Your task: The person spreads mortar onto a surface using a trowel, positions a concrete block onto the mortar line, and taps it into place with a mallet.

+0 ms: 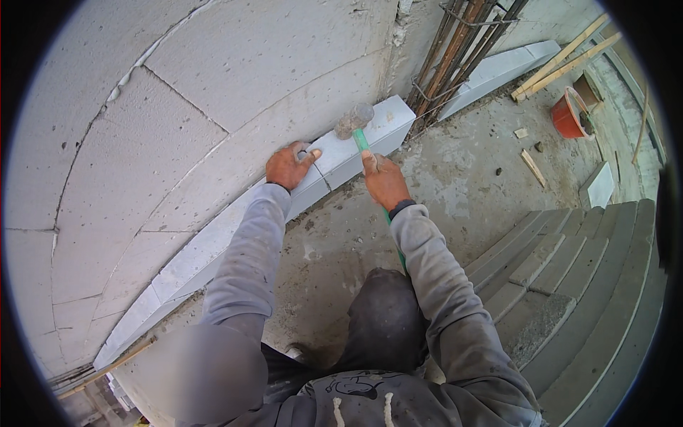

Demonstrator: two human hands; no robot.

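My right hand point(386, 181) is wrapped round the green handle of a mallet point(353, 122). Its mud-caked, greyish head is over the top of a white block point(384, 121) at the right end of a low block row. My left hand point(286, 168) lies on the row beside the wall, left of the mallet head and close to a vertical joint. Its fingers are curled and the thumb points toward that joint; whatever lies under the fingers is hidden. The row of white blocks point(228, 228) follows the foot of the large block wall point(192, 99).
Tied rusty rebar point(466, 46) rises past the row's right end. Grey blocks point(562, 277) are stacked at the right. Farther off are an orange bucket point(569, 117), wooden strips point(562, 60) and a loose white block point(599, 186). Rubble dots the concrete floor point(455, 174).
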